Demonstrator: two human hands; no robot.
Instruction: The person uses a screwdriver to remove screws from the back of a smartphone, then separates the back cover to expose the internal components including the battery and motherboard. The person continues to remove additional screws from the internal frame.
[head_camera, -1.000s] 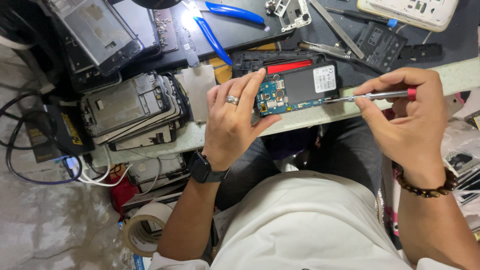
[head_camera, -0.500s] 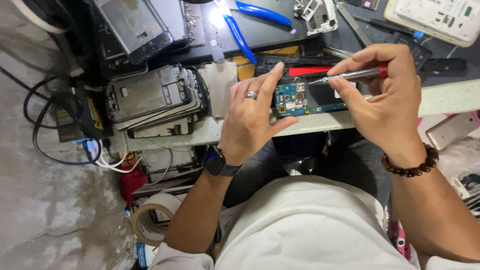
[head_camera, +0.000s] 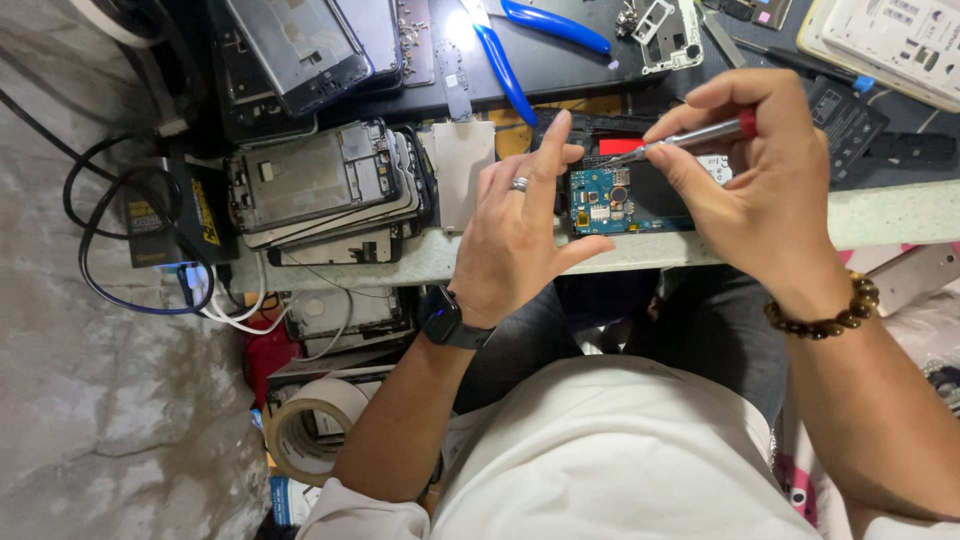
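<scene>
Your left hand (head_camera: 520, 235) is bracing the blue board (head_camera: 610, 205), right hand (head_camera: 760, 190) pinching the slim metal screwdriver (head_camera: 685, 137), now angled tip-down, closer than before.

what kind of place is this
Most likely a phone repair bench. The right hand works a small screwdriver on an opened phone, beside a stack of stripped phone frames and blue-handled pliers.

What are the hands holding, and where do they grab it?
The right hand holds a screwdriver by its handle, near the red end, pinched in the fingers. The left hand steadies the opened phone at its left edge.
</scene>
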